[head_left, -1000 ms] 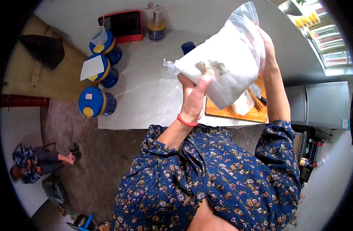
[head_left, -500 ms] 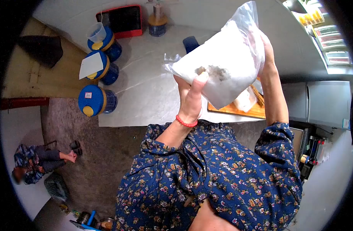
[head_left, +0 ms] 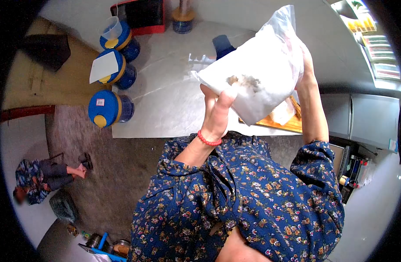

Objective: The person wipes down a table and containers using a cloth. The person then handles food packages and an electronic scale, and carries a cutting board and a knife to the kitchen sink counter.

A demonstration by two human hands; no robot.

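Observation:
Up above the table I hold a clear plastic bag of white powder, tilted, with a greyish patch on its near side. My left hand, a red bead bracelet at its wrist, grips the lower left corner with the thumb on the near face. Around the upper right edge of the bag is my right hand, its fingers mostly hidden behind the plastic. Below the bag, partly covered by it, lie a wooden board and a clear plastic pack.
Blue-lidded jars line the left of the white table. A red-framed screen stands at the back, beside another jar. A dark blue object lies behind the bag. Another person sits at far left.
My view has shifted slightly. The bag sits a little lower and further right in view, still between both hands.

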